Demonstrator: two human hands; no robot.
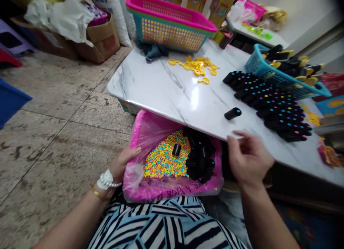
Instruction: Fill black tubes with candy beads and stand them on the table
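A pink plastic basket [137, 128], lined with a clear printed bag, rests on my lap against the table edge. My left hand [129, 159] grips its left rim, thumb on top. Inside lie many small coloured beads [163, 159], a pile of black tubes [200, 159] on the right, and one black tube [176, 149] on the beads. By the table's front edge, my right hand [248, 155] is open, fingers loosely curled and thumb apart, with nothing visible in it. Just beyond it, a single black tube [233, 113] with a blue end lies on its side.
Rows of black tubes [268, 102] with coloured ends cover the table's right side. Behind them stands a blue basket [285, 76] of black and yellow pieces. Yellow ring-shaped pieces [199, 66], a dark cloth [153, 51] and stacked pink-and-teal baskets [172, 33] are farther back.
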